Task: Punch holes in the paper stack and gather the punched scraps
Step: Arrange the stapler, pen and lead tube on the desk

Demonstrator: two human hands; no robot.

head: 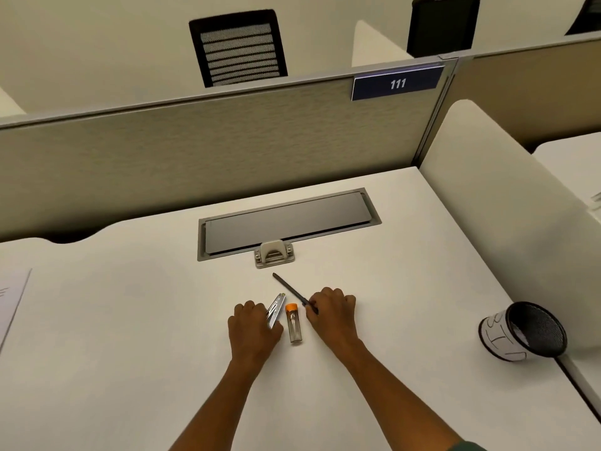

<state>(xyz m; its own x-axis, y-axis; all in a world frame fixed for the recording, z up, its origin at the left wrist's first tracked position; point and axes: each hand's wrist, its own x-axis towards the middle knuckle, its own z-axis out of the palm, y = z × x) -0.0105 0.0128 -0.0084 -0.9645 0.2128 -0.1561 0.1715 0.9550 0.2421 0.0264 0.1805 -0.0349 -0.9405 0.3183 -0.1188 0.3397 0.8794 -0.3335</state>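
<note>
A small beige hole punch (274,253) stands on the white desk (130,320), at the near edge of the grey cable hatch. Below it, my left hand (252,330) rests curled on a silver metal tool (275,310) that lies on the desk. My right hand (331,312) holds the lower end of a thin dark stick (289,289), which points up and left toward the punch. Between the hands lies a clear vial with an orange cap (293,323). A sheet of paper (11,301) shows at the left edge of the desk.
A grey cable hatch (286,219) is set into the desk behind the punch. A black mesh cup (523,332) lies tipped on its side at the right. Beige partitions (195,151) close the back and right. Office chairs (237,47) stand beyond.
</note>
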